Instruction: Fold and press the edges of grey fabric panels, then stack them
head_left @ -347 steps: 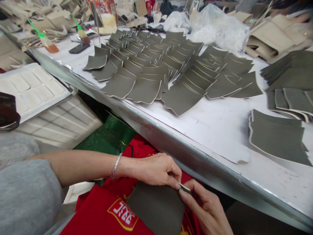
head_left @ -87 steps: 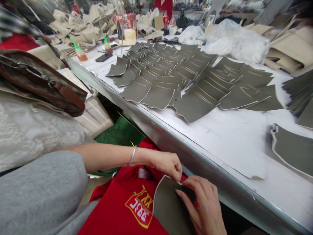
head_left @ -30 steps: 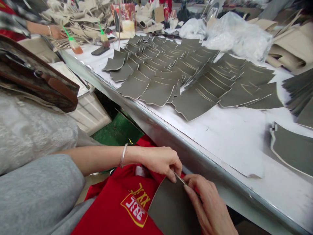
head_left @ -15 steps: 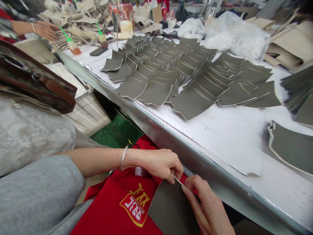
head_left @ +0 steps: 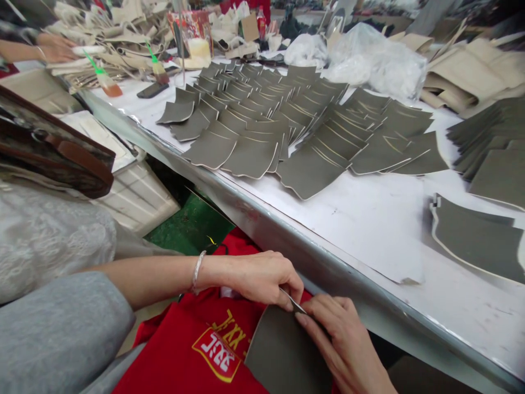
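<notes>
A grey-green leather piece (head_left: pixel 283 350) with a pale edge lies across the red apron (head_left: pixel 172 350) on my lap. My left hand (head_left: pixel 262 278), with a braided bracelet at its wrist, pinches the top edge of this piece. Close beside it, my right hand (head_left: pixel 342 334) grips the same edge between thumb and fingers. A narrow pale strip of the edge shows between the two hands, folded over or lifted. The piece's lower end runs out of view.
Overlapping grey-green pieces (head_left: pixel 254 148) cover much of the white table (head_left: pixel 369 224). More are stacked at right (head_left: pixel 479 235). Glue bottles (head_left: pixel 107 85), a phone (head_left: pixel 153 90) and plastic bags (head_left: pixel 373 60) lie farther back. A co-worker's hand (head_left: pixel 55 49) is at far left, above a white bin (head_left: pixel 135 191).
The view has shifted slightly to the right. Both hands keep hold of the piece's edge, and my right fingers have closed in nearer to my left.
</notes>
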Demonstrator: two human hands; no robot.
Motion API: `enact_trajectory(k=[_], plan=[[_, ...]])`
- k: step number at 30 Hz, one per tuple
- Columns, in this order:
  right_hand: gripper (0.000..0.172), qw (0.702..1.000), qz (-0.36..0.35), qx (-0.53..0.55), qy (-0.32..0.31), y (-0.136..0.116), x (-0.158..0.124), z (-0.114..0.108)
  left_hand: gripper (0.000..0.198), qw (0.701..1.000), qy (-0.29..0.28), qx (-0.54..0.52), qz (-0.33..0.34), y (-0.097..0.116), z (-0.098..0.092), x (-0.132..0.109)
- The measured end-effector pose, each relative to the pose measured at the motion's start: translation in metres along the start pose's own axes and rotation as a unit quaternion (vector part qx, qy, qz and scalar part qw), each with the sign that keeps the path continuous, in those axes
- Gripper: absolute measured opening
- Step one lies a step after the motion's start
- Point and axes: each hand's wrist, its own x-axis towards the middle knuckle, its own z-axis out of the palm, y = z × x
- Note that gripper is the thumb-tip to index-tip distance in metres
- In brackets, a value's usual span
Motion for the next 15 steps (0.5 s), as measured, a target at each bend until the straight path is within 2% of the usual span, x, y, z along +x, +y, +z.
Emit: enact_trajectory(k=[6,10,12,14,15], plan=[[0.021,0.996,0.061,0.040,-0.044,0.012,-0.022,-0.018,0.005,0.998,-0.007,-0.054,-0.032,0.002,-0.009,-0.002],[0.023,0.995,0.075,0.049,-0.048,0.018,-0.033,-0.025,0.004,0.999,-0.025,-0.024,-0.029,0.002,-0.014,0.000],[0.025,0.996,0.063,0.043,-0.035,0.022,-0.034,-0.022,0.006,0.999,-0.014,0.026,-0.018,0.002,-0.010,0.002],[0.026,0.997,0.039,0.051,-0.036,0.026,-0.032,-0.016,0.016,0.997,-0.001,0.070,0.012,0.004,0.000,0.007],[0.026,0.996,0.049,0.062,-0.035,0.026,-0.030,-0.013,0.020,0.996,-0.001,0.080,0.031,0.003,0.007,0.010]])
